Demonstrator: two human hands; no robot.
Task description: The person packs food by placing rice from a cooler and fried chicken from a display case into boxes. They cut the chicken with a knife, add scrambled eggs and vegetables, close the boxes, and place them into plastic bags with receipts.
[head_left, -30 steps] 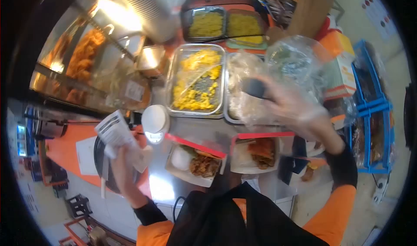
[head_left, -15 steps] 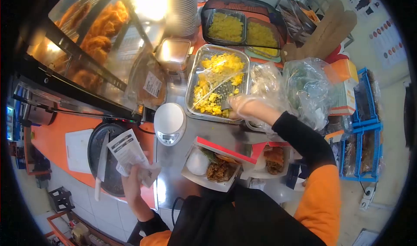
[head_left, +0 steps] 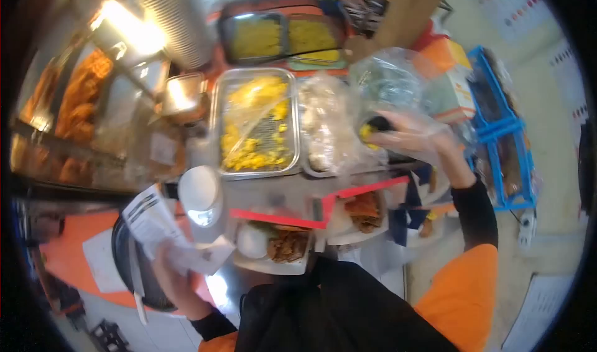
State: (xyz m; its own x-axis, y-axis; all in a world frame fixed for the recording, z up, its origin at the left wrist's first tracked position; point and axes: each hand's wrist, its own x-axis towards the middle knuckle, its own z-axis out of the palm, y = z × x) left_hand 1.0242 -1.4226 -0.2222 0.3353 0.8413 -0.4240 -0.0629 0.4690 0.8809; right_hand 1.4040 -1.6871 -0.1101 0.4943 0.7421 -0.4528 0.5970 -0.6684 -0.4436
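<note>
My right hand [head_left: 413, 131], in a clear plastic glove, is closed around a small dark scoop [head_left: 380, 124] with yellow egg-like pieces [head_left: 367, 135] at it; blur hides its exact shape. It is right of the bagged food [head_left: 324, 122], above the open boxes. My left hand [head_left: 166, 268] grips a printed paper [head_left: 149, 218] and a paler piece below it. A metal tray [head_left: 295, 112] holds scrambled-egg-like yellow food. In front of me, one open box [head_left: 273, 269] contains a white mound and brown fried food; another open box [head_left: 354, 235] holds brown food.
A kitchen scale [head_left: 200, 190] stands left of the tray. A knife [head_left: 135, 271] lies on a dark round board at lower left. The heated display case [head_left: 93, 128] borders the left side. Blue baskets [head_left: 507, 159] stand at right; yellow-filled containers [head_left: 258, 38] are at the back.
My right hand has left the yellow food tray and moved right with the scoop. The view has shifted right; my left hand still holds the paper.
</note>
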